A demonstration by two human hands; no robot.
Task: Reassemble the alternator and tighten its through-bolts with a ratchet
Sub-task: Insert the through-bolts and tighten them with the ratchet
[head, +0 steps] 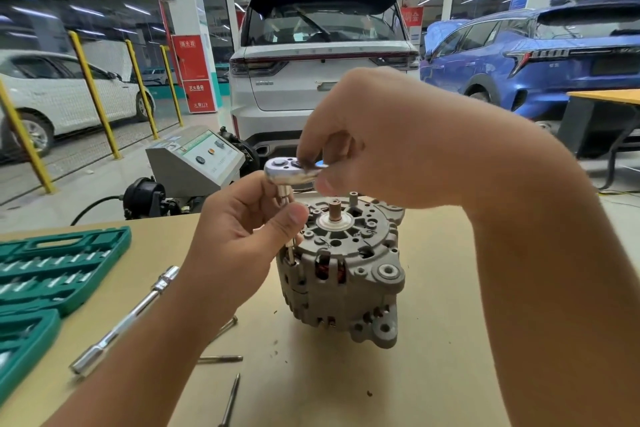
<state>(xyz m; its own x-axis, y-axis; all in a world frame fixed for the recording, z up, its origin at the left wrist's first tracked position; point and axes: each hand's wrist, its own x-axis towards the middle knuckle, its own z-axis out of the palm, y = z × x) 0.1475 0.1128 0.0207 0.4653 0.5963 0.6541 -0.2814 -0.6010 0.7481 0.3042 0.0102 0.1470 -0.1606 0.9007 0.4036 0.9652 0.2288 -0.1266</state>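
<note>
The grey alternator (346, 274) stands on the tan table (433, 340) with its shaft end up. A chrome ratchet (289, 175) sits over its left edge, with a socket and extension reaching down to a through-bolt (290, 255). My left hand (242, 239) pinches the socket stem just below the ratchet head. My right hand (363, 146) grips the ratchet handle from above, and most of the handle is hidden under it. Loose through-bolts (221, 359) lie on the table in front of the alternator.
A green socket set case (52, 270) lies open at the left. A chrome extension bar (128, 319) lies between the case and my left arm. Behind the table stand a grey test machine (194, 163), a white car (322, 59) and a blue car (536, 55).
</note>
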